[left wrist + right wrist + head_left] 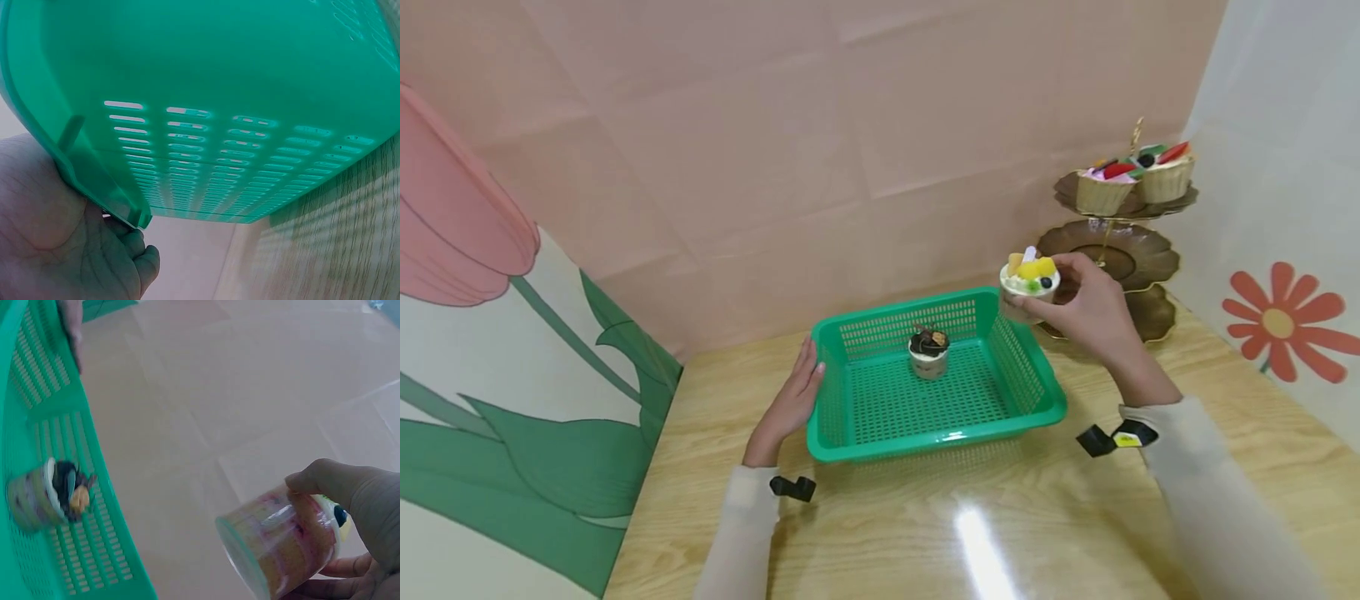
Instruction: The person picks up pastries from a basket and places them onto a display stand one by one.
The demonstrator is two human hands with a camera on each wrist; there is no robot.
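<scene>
My right hand (1093, 304) holds a dessert cup (1028, 283) topped with cream, yellow fruit pieces and a dark berry, above the basket's right rear corner. In the right wrist view, thumb and fingers grip the clear cup (278, 544), whose layered cake shows through its side. A second dessert cup (928, 354), with a dark chocolate-like topping, stands inside the green plastic basket (936, 433). Against the basket's left rim rests my left hand (796, 400), its fingers fairly straight. The left wrist view shows this hand (75, 244) touching the rim from outside.
At the right rear stands a tiered brown stand (1138, 250) with gold edges. Its top tier bears a cupcake (1103, 193) with pink topping and another cupcake (1167, 177) with fruit. The wooden table (880, 533) meets a pink backdrop (737, 183) behind.
</scene>
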